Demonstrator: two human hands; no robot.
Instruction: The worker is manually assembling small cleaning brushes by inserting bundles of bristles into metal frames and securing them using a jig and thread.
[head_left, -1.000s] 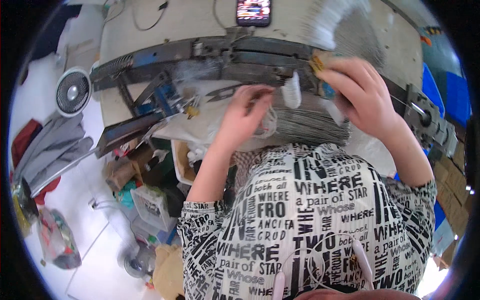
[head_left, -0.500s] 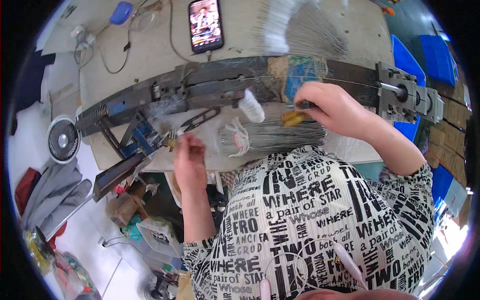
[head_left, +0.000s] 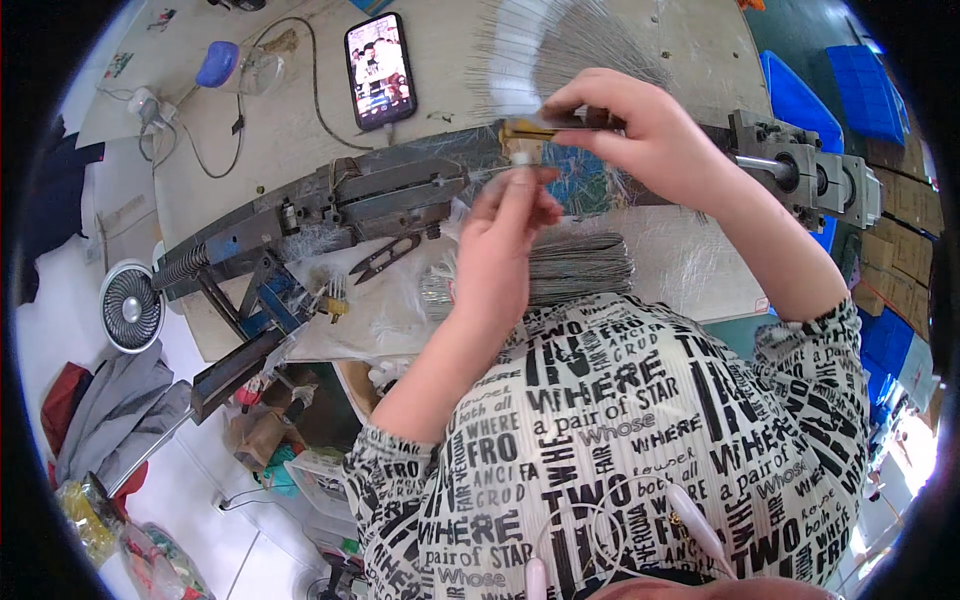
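Note:
My right hand (head_left: 645,135) is closed on a small flat tool with a yellow end (head_left: 525,129), held over the long dark metal bar (head_left: 390,180). Just below that end, my left hand (head_left: 500,235) is pinched, with something white (head_left: 522,157) at its fingertip. Whether the left fingers hold anything thin is too small to make out. Under the hands, a brown and blue patch (head_left: 575,180) covers part of the bar. Close to my body lies a bundle of thin metal wires (head_left: 585,265), partly behind my left hand. Black thread snips (head_left: 385,260) rest left of it.
A fanned pile of wires (head_left: 600,50) with a white band lies behind the bar. Left of it are a lit phone (head_left: 380,72) and a blue-capped jar (head_left: 240,68). A metal shaft fixture (head_left: 800,165) stands right, a blue lever mechanism (head_left: 275,300) left.
My left hand has moved right and away from my body, from beside the lever to the bar's middle. My right hand has carried the yellow-ended tool up over the bar. The view has shifted slightly.

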